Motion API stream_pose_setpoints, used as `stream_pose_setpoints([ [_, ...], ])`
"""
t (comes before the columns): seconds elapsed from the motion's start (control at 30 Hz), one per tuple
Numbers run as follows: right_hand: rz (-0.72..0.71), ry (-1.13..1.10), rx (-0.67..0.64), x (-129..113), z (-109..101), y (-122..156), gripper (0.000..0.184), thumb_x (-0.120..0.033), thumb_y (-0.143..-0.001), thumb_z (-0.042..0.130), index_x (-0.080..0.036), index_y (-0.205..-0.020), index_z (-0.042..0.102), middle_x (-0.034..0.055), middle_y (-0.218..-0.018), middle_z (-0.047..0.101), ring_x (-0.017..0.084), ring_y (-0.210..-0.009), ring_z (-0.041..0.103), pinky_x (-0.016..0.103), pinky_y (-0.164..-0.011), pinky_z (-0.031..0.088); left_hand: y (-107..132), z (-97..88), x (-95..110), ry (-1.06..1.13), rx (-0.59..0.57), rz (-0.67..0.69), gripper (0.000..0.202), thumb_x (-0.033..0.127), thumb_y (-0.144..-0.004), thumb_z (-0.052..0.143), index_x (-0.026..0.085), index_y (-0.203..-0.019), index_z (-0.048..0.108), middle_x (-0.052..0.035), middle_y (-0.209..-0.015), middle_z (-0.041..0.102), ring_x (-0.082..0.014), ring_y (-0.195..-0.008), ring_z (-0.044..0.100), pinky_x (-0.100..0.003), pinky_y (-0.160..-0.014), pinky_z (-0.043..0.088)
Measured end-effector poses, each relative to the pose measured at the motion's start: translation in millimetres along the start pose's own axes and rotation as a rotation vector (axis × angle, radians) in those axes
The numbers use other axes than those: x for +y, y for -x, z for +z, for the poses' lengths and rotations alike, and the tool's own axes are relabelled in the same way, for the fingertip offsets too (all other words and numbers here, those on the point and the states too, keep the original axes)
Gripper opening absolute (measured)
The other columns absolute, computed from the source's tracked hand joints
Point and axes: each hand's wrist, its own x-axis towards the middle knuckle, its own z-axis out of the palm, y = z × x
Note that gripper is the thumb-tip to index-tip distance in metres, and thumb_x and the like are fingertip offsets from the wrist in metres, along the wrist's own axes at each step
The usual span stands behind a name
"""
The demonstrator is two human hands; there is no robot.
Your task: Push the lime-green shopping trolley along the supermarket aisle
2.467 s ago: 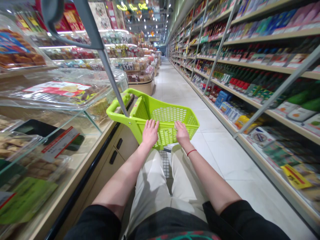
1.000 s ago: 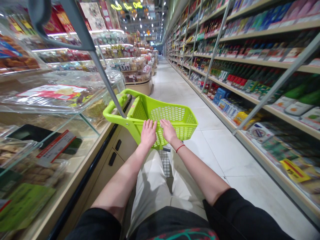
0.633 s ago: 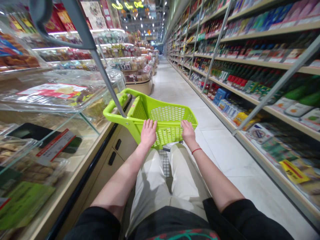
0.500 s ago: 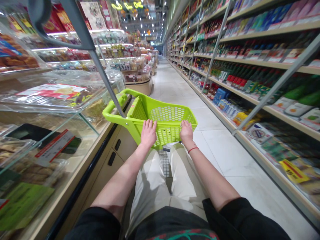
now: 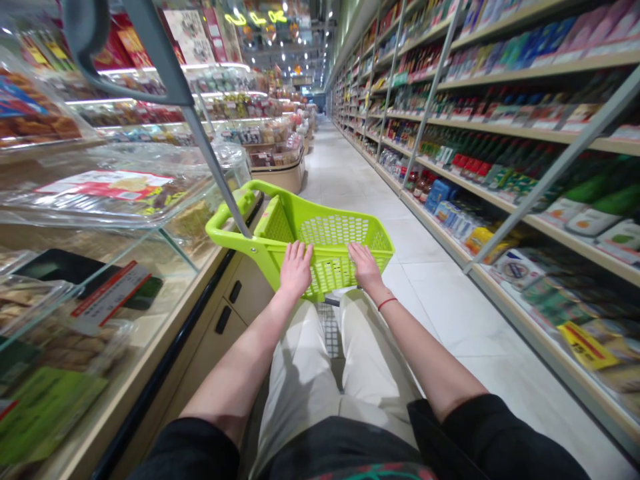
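Your right hand (image 5: 367, 269) has slid toward your left hand (image 5: 296, 270); both drape lightly bent fingers (image 5: 295, 251) over the near rim (image 5: 329, 251) of the green basket (image 5: 332, 268) before your knees (image 5: 355, 303), grip unclear; seemingly you're steadying it; moving on calls for even pressure.

Cool, bright store light fills the frame, with shelf strip lights (image 5: 227, 65) glowing in the upper left and a yellow neon sign (image 5: 275, 16) at the top. Glare streaks the plastic packaging (image 5: 105, 183) at left; the floor (image 5: 425, 287) shines softly. Shadows darken the pale trousers (image 5: 300, 373) at lower centre. Wide-angle stretch and smearing blur both sides, while the green basket (image 5: 330, 251) mid-frame is fairly crisp.
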Motion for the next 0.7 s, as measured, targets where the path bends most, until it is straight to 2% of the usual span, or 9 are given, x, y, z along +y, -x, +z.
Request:
stream_pose_setpoints([
  [0.13, 0.082, 0.047, 0.057, 33, -13, 14, 0.068, 0.002, -0.079, 0.036, -0.012, -0.143, 0.054, 0.0139, -0.150, 0.053, 0.021, -0.146, 0.040, 0.051, -0.125, 0.025, -1, 0.1, 1, 0.039, -0.013, -0.015, 0.065, 0.009, -0.081, 0.051, 0.005, -0.146, 0.047, -0.0210, -0.146, 0.053, -0.0337, -0.146, 0.038, -0.052, -0.125, 0.020],
  [0.23, 0.168, 0.061, 0.110, 39, -14, 17, 0.063, 0.000, -0.081, 0.036, -0.010, -0.141, 0.055, 0.0166, -0.148, 0.055, 0.023, -0.145, 0.041, 0.053, -0.124, 0.027, -1, -1.1, 3, 0.044, -0.024, -0.032, 0.065, 0.009, -0.080, 0.051, 0.005, -0.145, 0.048, -0.0212, -0.146, 0.052, -0.0337, -0.146, 0.037, -0.052, -0.126, 0.019],
  [0.37, 0.209, 0.043, 0.116, 15, -1, 5, 0.066, -0.001, -0.079, 0.041, -0.010, -0.143, 0.053, 0.0163, -0.148, 0.055, 0.024, -0.146, 0.041, 0.055, -0.124, 0.025, -2, -1.7, 6, 0.027, -0.023, -0.039, 0.066, 0.010, -0.079, 0.052, 0.005, -0.145, 0.048, -0.0219, -0.146, 0.052, -0.0352, -0.146, 0.037, -0.053, -0.125, 0.020],
  [0.53, 0.035, -0.018, -0.042, -30, 14, -17, 0.067, -0.001, -0.078, 0.043, -0.010, -0.144, 0.053, 0.0143, -0.151, 0.052, 0.023, -0.147, 0.039, 0.048, -0.126, 0.024, -1, -1.1, 5, 0.021, -0.006, -0.028, 0.065, 0.010, -0.080, 0.050, 0.006, -0.145, 0.048, -0.0216, -0.145, 0.052, -0.0348, -0.146, 0.037, -0.054, -0.125, 0.022],
  [0.6, -0.002, -0.044, -0.069, -36, 13, -18, 0.069, 0.000, -0.079, 0.041, -0.012, -0.146, 0.052, 0.0127, -0.153, 0.050, 0.021, -0.147, 0.038, 0.048, -0.127, 0.023, -1, -0.8, 4, 0.024, -0.005, -0.025, 0.065, 0.010, -0.081, 0.050, 0.006, -0.145, 0.048, -0.0218, -0.146, 0.052, -0.0349, -0.146, 0.037, -0.055, -0.124, 0.022],
  [0.7, -0.003, -0.053, -0.068, -25, 4, -11, 0.071, 0.002, -0.078, 0.040, -0.013, -0.146, 0.051, 0.0111, -0.154, 0.049, 0.020, -0.148, 0.037, 0.047, -0.127, 0.022, -1, -0.7, 2, 0.023, -0.012, -0.016, 0.065, 0.011, -0.080, 0.050, 0.007, -0.146, 0.047, -0.0210, -0.146, 0.052, -0.0348, -0.146, 0.037, -0.056, -0.124, 0.021],
])
